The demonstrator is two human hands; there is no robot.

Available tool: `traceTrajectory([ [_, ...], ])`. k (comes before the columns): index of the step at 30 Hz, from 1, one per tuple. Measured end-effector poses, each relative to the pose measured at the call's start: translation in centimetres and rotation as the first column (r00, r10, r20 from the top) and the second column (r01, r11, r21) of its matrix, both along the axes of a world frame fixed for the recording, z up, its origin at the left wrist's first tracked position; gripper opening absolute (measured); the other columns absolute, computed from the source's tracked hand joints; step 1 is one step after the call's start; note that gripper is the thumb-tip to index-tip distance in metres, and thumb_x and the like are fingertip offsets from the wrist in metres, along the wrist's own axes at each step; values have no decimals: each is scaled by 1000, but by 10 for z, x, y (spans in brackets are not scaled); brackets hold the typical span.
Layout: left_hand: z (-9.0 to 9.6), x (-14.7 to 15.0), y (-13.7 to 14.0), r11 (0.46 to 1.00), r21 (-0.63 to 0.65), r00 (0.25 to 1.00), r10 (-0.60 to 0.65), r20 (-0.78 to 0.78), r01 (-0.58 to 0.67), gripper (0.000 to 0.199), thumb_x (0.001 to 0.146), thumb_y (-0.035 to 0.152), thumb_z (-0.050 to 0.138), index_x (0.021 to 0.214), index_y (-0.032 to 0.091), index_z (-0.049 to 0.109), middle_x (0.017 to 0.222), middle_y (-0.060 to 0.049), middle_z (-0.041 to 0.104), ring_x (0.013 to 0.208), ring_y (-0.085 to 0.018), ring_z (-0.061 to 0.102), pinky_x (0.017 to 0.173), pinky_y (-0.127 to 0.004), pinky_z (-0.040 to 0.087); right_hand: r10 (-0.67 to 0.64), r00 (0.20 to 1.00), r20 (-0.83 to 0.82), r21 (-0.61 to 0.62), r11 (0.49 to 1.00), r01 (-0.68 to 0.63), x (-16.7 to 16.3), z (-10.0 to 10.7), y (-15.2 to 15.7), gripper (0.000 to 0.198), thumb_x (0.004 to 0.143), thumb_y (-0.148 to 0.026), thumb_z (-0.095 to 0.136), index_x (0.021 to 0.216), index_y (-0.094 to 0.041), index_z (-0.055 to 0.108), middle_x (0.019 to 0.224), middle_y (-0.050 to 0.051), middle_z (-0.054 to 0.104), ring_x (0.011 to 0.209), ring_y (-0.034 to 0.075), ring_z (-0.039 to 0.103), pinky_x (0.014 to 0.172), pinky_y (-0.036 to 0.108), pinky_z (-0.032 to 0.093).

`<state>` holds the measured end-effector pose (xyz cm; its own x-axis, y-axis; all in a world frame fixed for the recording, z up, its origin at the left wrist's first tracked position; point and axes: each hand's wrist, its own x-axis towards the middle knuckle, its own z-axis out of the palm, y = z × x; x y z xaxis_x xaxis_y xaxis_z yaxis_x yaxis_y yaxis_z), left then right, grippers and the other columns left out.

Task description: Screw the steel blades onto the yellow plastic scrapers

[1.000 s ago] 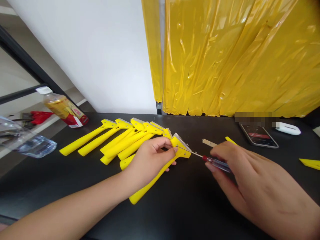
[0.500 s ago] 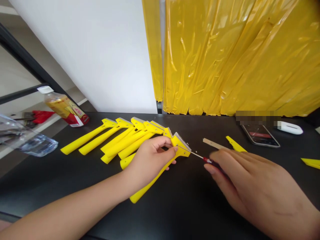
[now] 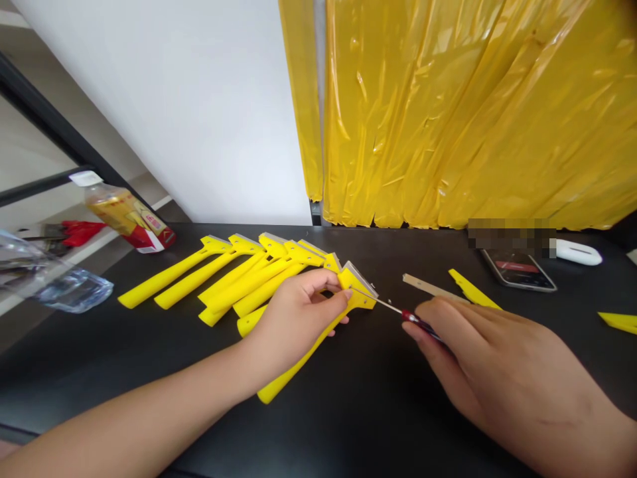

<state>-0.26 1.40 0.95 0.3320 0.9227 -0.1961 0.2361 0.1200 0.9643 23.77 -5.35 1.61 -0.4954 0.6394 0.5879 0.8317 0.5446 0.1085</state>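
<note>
My left hand (image 3: 303, 312) is closed around the neck of a yellow scraper (image 3: 293, 372), whose wide head carries a metal blade edge and faces up and right. In my right hand (image 3: 502, 372) is a screwdriver (image 3: 413, 320) with a dark red handle. Its thin shaft runs left to the scraper's head, the tip by a screw hole near my left thumb. Several more yellow scrapers (image 3: 189, 279) lie side by side on the black table, left of and behind the held one. Small screws (image 3: 389, 301) lie just beyond the scraper's head.
A flat metal strip (image 3: 428, 287) and a yellow plastic piece (image 3: 470, 289) lie beyond my right hand. Another yellow piece (image 3: 620, 322) is at far right. A phone (image 3: 520, 269) and white case (image 3: 580, 252) are at the back. A drink bottle (image 3: 124, 212) and clear bottle (image 3: 74, 282) lean left.
My right hand has turned slightly with the screwdriver, showing more of its handle. My left hand still grips the scraper in the same place. The view has shifted a little.
</note>
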Motion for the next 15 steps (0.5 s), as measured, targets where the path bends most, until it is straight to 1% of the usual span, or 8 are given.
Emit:
traceTrajectory([
  [1,0,0,0,1000,3,1000,-1,0,1,25,95,43,76,91,20,68,90,-1,71,83,-20,75,63,-25,59,-2,1000,3,-11,1000,2,0,-1,0,24,114,-30,48,91,-23,54,71,-1,63,55,19,64,56,36,38],
  [4,-3,-1,1,1000,12,1000,0,7,0,25,95,44,76,93,20,68,92,-2,72,84,-20,76,64,-26,60,1,1000,7,-18,1000,-1,1,-2,1,21,114,-29,47,97,-22,57,77,1,66,59,20,66,59,36,40],
  [7,-6,-2,2,1000,24,1000,5,2,-5,26,95,46,75,96,21,70,99,-3,74,85,-20,76,64,-27,61,9,1000,-1,-45,999,-9,1,-2,1,28,114,-32,47,89,-24,53,68,-2,60,54,19,62,56,36,37],
  [10,-7,-2,2,999,32,1000,0,0,0,25,96,45,74,99,21,70,99,-2,74,85,-20,77,64,-27,61,15,1000,6,-51,999,-14,2,-3,0,23,114,-34,47,97,-23,57,77,1,66,64,22,69,61,36,41],
  [11,-6,-2,1,999,36,1000,-3,-3,3,24,97,45,73,99,21,70,99,-2,74,85,-20,77,64,-27,61,22,1000,-1,-59,998,-22,2,-4,-1,22,114,-33,48,96,-23,58,77,1,66,64,22,69,61,36,41],
  [13,-5,-1,-2,999,50,1000,-3,-18,4,22,98,44,72,99,21,69,97,-2,73,85,-20,77,64,-27,61,35,997,-65,-126,991,-43,2,-7,-1,28,113,-32,50,86,-25,54,67,-2,60,53,18,62,54,35,36],
  [15,-4,0,-3,997,72,1000,0,-30,3,21,99,43,70,100,22,68,95,-2,73,86,-21,77,65,-28,61,-1,977,-214,-275,960,-60,2,-11,0,38,114,-35,49,78,-26,49,59,-5,52,44,14,53,48,33,31],
])
